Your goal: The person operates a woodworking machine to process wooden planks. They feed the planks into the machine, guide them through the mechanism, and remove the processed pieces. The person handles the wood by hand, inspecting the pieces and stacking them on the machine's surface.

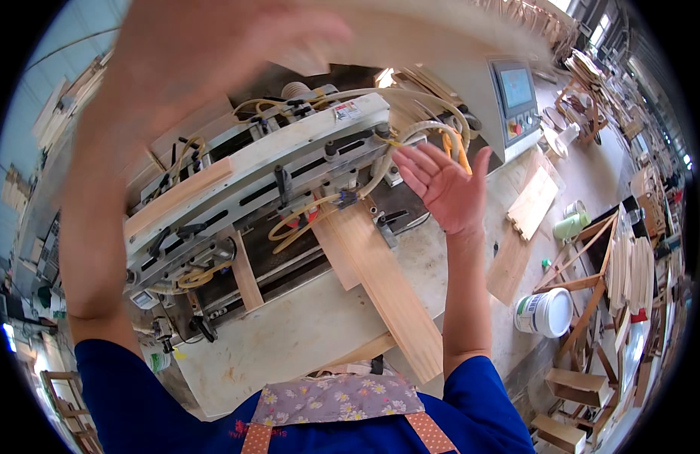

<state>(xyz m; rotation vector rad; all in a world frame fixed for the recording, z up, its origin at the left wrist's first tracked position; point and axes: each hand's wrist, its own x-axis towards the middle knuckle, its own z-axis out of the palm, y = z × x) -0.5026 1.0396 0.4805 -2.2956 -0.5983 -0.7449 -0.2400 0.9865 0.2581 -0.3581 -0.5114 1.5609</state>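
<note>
My left hand point(229, 49) is raised high at the upper left, large and smeared by motion. It overlaps a blurred pale surface point(433, 30) along the top; contact cannot be made out. My right hand point(444, 185) is open, palm showing and fingers spread, with nothing in it. It hovers beside the hoses at the right end of a woodworking machine's long white beam point(251, 170). Under that beam, a long wooden board point(391, 284) slants toward me, overlapping a second board point(337, 257). A narrow wooden strip point(245, 272) lies farther left.
Black clamps and yellow hoses point(300, 231) crowd the beam, and a wood piece point(182, 198) rests on it. A control panel point(516, 98) stands at the right. Beyond are loose boards point(533, 203), a white bucket point(545, 312), a green container point(571, 225) and wooden frames.
</note>
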